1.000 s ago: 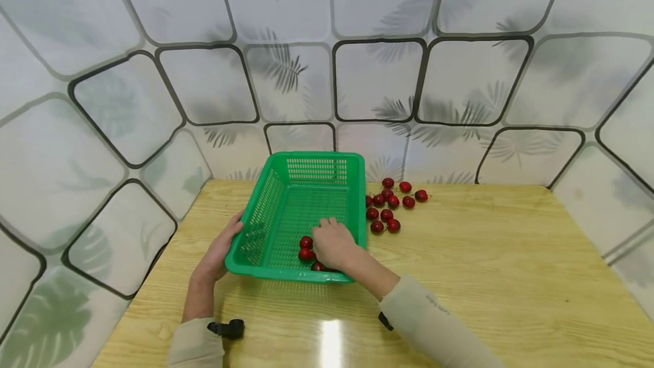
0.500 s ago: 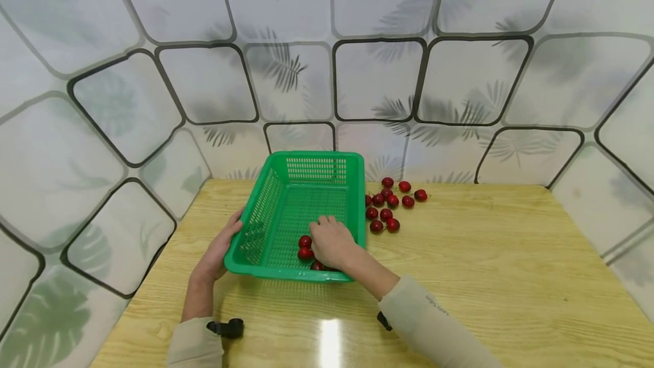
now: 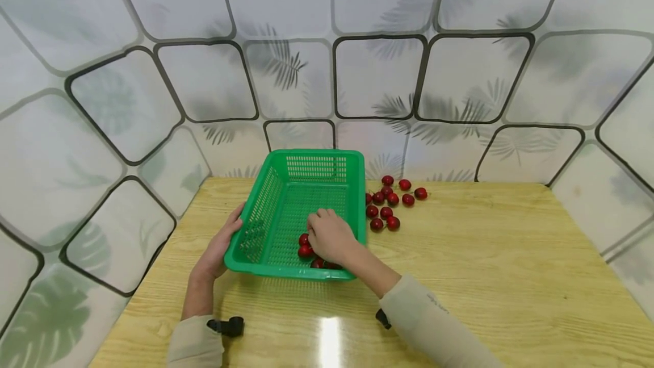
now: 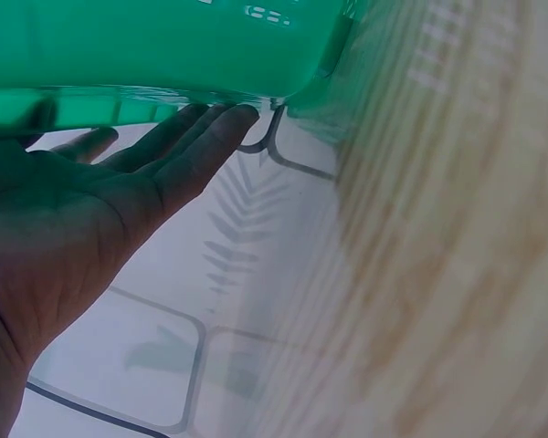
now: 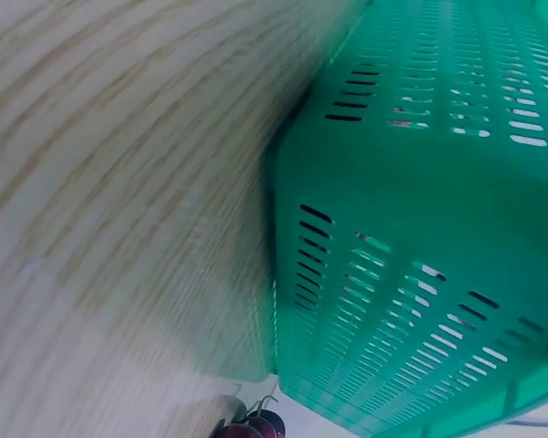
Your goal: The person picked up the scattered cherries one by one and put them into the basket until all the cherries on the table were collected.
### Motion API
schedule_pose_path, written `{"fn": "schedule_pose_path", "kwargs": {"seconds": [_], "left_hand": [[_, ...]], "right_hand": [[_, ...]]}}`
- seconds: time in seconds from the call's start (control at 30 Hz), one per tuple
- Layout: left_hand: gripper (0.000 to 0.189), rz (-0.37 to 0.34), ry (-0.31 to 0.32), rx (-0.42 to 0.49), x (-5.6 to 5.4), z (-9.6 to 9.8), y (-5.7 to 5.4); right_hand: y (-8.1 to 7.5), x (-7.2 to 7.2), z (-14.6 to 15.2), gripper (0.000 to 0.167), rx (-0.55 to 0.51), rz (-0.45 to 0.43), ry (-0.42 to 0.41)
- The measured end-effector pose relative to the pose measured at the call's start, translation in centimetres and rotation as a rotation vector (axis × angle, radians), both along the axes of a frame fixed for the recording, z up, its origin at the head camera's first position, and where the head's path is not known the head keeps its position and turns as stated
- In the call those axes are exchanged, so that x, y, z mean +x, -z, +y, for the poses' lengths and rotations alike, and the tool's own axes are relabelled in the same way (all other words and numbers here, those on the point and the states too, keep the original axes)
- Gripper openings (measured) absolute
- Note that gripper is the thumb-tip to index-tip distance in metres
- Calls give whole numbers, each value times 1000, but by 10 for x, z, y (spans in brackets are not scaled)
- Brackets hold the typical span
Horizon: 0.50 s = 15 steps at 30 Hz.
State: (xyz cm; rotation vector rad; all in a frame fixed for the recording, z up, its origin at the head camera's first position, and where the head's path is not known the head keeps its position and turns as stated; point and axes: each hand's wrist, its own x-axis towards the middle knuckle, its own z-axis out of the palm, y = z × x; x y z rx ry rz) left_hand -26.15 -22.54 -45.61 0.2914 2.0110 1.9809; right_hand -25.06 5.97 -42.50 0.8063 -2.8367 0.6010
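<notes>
A green plastic basket point(image 3: 296, 271) with slotted walls stands on the wooden table. My left hand point(image 3: 221, 247) rests against its left side; in the left wrist view the fingers point(image 4: 205, 151) reach out nearly straight under the rim. Inside the basket, near the front right corner, my right hand point(image 3: 332, 237) is lowered with bent fingers over several dark red cherries point(image 3: 305, 252). Its fingertips are right at the cherries and hidden beneath the hand, so I cannot tell whether they hold one. In the right wrist view the basket wall point(image 5: 384, 192) hides that hand.
Several loose cherries point(image 3: 386, 212), some with stems, lie on the table point(image 3: 490, 266) close to the basket's right side. A patterned wall point(image 3: 378, 78) rises behind the table's back edge. Both wrists carry a black strap device point(image 3: 232, 327).
My right hand has shifted slightly up and left inside the basket, partly covering one cherry and uncovering more of another near the front wall. The left hand and the basket stay in place.
</notes>
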Motion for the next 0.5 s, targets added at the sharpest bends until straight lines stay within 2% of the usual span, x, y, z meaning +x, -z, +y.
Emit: {"fn": "schedule_pose_path", "kwargs": {"seconds": [0.17,0.23,0.5], "left_hand": [[64,-1,-3,-33,0,1,0],[63,-4,-4,-43,0,1,-1],[62,-14,-8,-35,0,1,-2]], "right_hand": [[-4,0,7,10,-252,59,-14],[-7,-2,11,11,-320,70,-7],[-19,-14,45,12,-433,104,75]]}}
